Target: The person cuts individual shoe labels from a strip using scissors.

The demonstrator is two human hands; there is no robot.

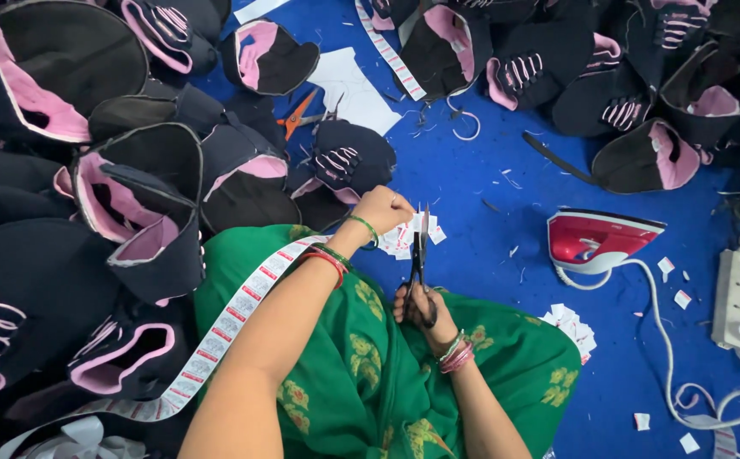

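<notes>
Cutting labels from a long tape over a green lap.

The right hand (421, 313) grips the scissors (419, 255) by the loops, blades pointing away. The left hand (381, 208) is closed, pinching the tape (234, 316) end, which trails back across the lap (370, 365). The tape looks thin, light and floppy, so it is best pinched flat close to the cut. Cut labels (404, 236) lie just beyond on the blue floor (472, 170). Farther off are a red iron (595, 240), orange snips (298, 115) and black-and-pink shoe uppers (140, 204).

A blue floor (489, 178), evenly lit, strewn with thread scraps and ringed by black-and-pink fabric pieces (89, 170).
</notes>
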